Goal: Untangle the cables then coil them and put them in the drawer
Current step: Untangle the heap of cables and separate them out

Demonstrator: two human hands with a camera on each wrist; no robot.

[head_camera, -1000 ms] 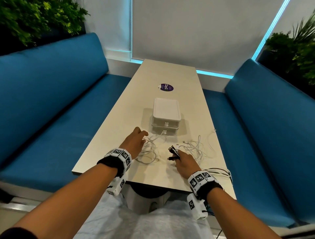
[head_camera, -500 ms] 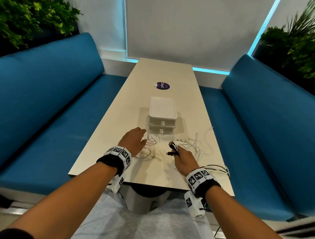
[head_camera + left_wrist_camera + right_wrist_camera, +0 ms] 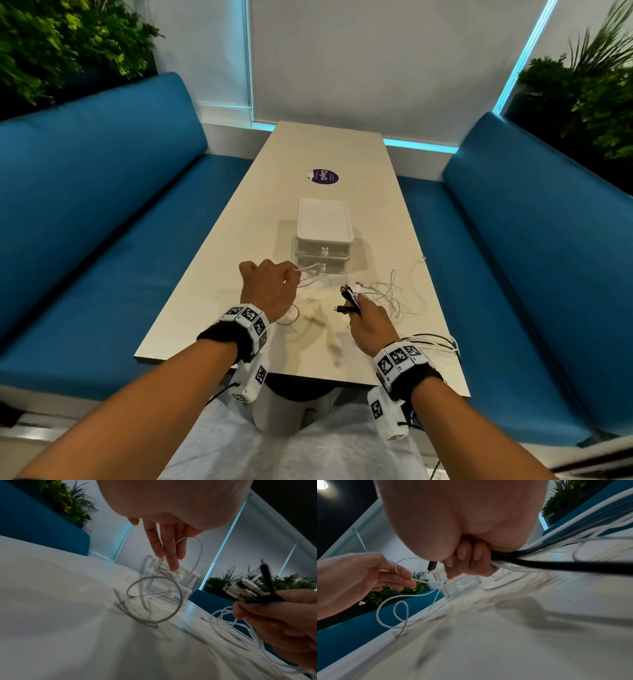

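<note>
Blue benches (image 3: 102, 192) flank beige table (image 3: 325, 147) before white blind (image 3: 376, 58).

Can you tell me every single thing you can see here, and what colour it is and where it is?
table: one, pale beige, between the benches
drawer box: one, white, two drawers, mid-table
sticker: one, purple, beyond the box
white cable: one, lifted by the left hand
cable bundle: black and white ends, in the right hand
loose cables: white, right of the box
benches: two, blue, either side
plants: green, behind both benches
left hand: pinches white cable
right hand: grips bundle
</note>
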